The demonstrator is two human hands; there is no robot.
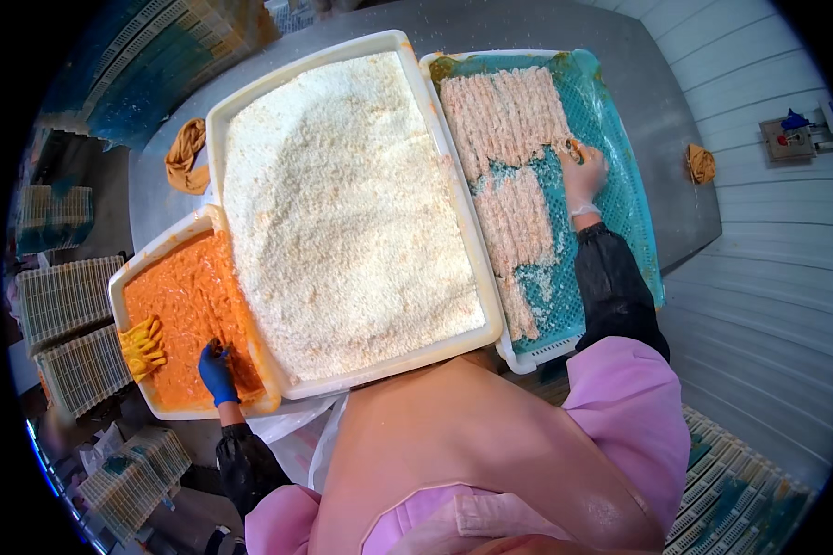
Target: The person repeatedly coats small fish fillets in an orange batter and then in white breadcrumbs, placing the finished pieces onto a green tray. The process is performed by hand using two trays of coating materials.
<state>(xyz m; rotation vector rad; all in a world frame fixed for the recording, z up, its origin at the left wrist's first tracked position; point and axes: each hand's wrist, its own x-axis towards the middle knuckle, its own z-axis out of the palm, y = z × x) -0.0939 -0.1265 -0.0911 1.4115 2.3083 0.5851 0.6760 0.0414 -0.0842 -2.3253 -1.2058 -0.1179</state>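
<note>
My left hand (216, 372), in a blue glove, has its fingertips down in the orange batter (187, 291) of a white tub (267, 388). Strips seem to lie under the batter; what the fingers touch is hidden. In a clear glove, my right hand (584, 173) is over a tray lined with teal mesh (618, 208). Its fingertips, stained orange, meet the lower right end of the far row of crumb-coated strips (503, 114). Two shorter groups of coated strips, a middle row (515, 218) and a near one (517, 309), lie closer to me.
Between my hands stands a large white tray (494, 333) heaped with pale crumbs (347, 208). A yellow glove (142, 348) hangs over the batter tub's left rim. Brown cloths (187, 156) lie on the metal table (527, 28). Crates (69, 298) are stacked left; a panelled wall (770, 277) is right.
</note>
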